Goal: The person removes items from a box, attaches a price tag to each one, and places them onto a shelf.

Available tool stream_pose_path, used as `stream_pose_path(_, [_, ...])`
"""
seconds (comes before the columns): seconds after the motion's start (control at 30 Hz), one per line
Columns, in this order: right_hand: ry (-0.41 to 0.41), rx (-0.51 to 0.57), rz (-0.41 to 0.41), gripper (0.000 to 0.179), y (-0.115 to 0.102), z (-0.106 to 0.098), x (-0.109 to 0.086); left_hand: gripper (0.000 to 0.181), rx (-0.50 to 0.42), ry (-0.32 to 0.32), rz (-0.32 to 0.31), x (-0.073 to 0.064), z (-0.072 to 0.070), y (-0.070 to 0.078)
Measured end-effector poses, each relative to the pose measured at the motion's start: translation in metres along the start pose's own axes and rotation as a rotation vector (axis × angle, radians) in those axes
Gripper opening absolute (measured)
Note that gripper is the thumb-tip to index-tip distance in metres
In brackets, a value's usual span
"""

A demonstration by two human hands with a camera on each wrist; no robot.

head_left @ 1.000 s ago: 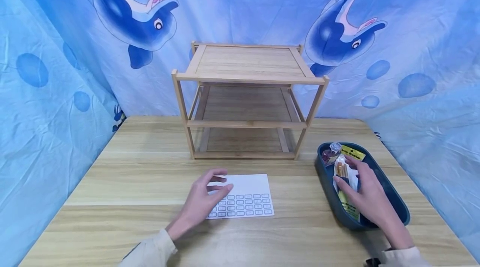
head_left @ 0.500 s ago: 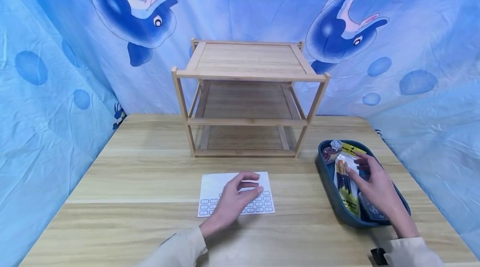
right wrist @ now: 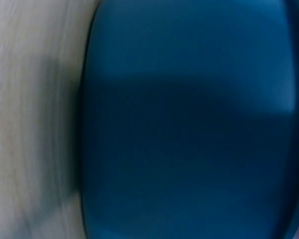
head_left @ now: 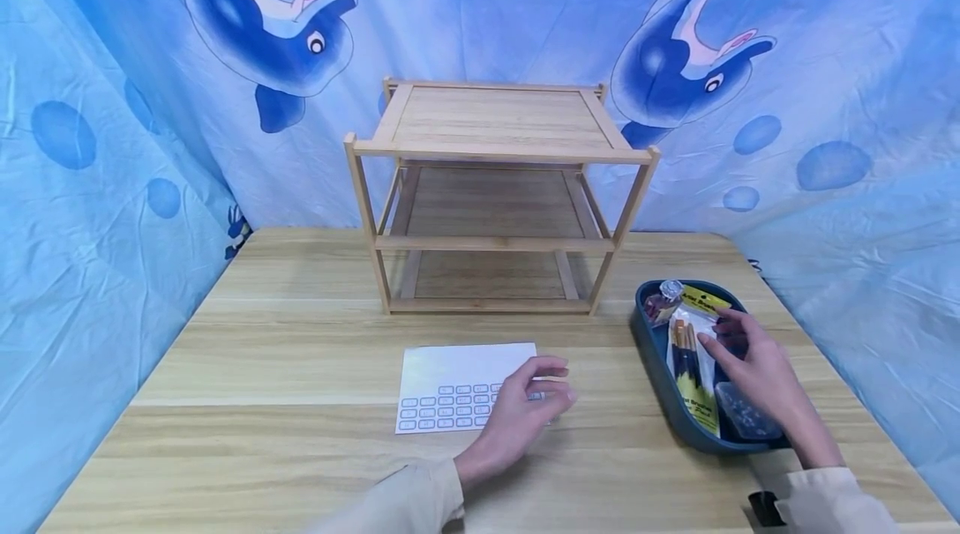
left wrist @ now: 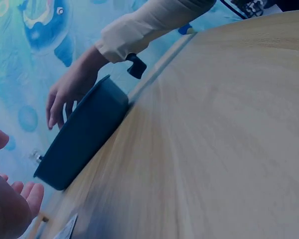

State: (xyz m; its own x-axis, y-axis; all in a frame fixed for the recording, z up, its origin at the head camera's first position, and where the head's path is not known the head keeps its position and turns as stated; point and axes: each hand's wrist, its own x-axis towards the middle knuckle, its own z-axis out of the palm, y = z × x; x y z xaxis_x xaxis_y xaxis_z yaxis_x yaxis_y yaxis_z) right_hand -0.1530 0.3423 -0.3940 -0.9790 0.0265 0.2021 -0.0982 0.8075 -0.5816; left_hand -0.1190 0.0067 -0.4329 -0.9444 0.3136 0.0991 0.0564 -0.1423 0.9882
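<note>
My left hand (head_left: 517, 417) is over the right end of a white card (head_left: 457, 363) printed with rows of small boxes. Its fingers are loosely bent with nothing between them. On the right, my right hand (head_left: 761, 371) hovers over a dark teal bin (head_left: 660, 392), thumb and fingers apart. Inside the bin lie a pack of artist brushes (head_left: 696, 392), a small faceted bottle (head_left: 662, 305) and a clear box (head_left: 746, 416) of small pieces. The left wrist view shows the right hand's fingers hanging over the bin's rim. Only the bin's wall (right wrist: 189, 124) fills the right wrist view.
A three-tier wooden rack (head_left: 495, 242) stands at the back middle of the wooden table (head_left: 262, 367). Behind it hangs a blue curtain (head_left: 480, 9) with dolphins, which also runs along both sides. A black band (head_left: 765, 509) shows at the right sleeve.
My left hand has slid right across the card, uncovering its left part. My right hand has shifted slightly right and toward me over the bin, revealing the clear box.
</note>
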Motion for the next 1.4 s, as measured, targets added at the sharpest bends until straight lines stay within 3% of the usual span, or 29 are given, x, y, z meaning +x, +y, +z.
stream_pose_path(0.5, [-0.087, -0.052, 0.064, 0.064, 0.009, -0.002, 0.006, 0.045, 0.003, -0.028, -0.030, 0.001, 0.029, -0.010])
stream_pose_path(0.7, [-0.101, -0.065, 0.090, 0.062, 0.013, -0.003, 0.010, 0.052, -0.066, -0.033, -0.077, 0.003, 0.047, -0.012])
stream_pose_path(0.93, [-0.117, -0.069, 0.133, 0.062, 0.018, -0.002, 0.013, 0.047, -0.149, 0.020, -0.150, 0.004, 0.070, -0.015])
stream_pose_path(1.2, [-0.142, -0.083, 0.168, 0.061, 0.025, -0.003, 0.019, 0.044, -0.220, 0.011, -0.186, 0.007, 0.089, -0.018])
stream_pose_path(1.4, [-0.168, -0.083, 0.241, 0.061, 0.024, -0.002, 0.024, 0.041, -0.310, 0.036, -0.226, 0.013, 0.100, -0.016])
